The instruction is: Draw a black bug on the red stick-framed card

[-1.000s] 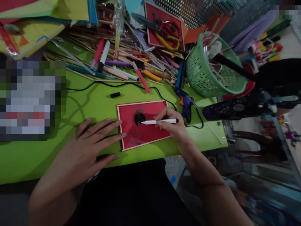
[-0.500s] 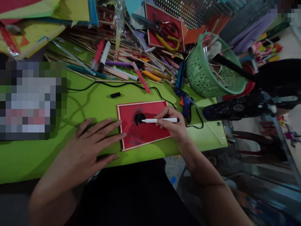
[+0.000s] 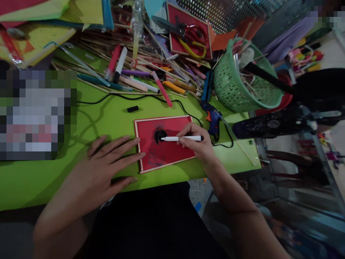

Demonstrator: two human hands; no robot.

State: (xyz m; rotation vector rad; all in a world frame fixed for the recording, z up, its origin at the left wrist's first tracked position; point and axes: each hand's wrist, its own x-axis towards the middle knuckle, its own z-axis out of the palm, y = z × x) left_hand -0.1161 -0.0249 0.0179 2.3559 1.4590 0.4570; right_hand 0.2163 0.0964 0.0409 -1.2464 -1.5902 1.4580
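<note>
In front of me a red panel (image 3: 175, 153) edged with thin pale sticks lies on the green table. A black, roughly round drawn patch (image 3: 159, 134) is on it, with faint dark sketch lines around and below. My right hand (image 3: 198, 142) pinches a white marker (image 3: 172, 138), its tip at the black patch. Spread flat, my left hand (image 3: 110, 160) rests on the table, and its fingertips touch the panel's left edge. A black marker cap (image 3: 132, 108) lies above the panel.
Behind the panel runs a black cord (image 3: 121, 95). Loose markers (image 3: 164, 88) and many thin sticks cover the back, near scissors (image 3: 194, 39). At the right are a blue glue gun (image 3: 214, 118) and a green basket (image 3: 242, 82). Coloured sheets (image 3: 48, 14) lie back left.
The marker tip has shifted very slightly left on the black patch, with my right hand moving along with it. My left hand and the panel stay in place.
</note>
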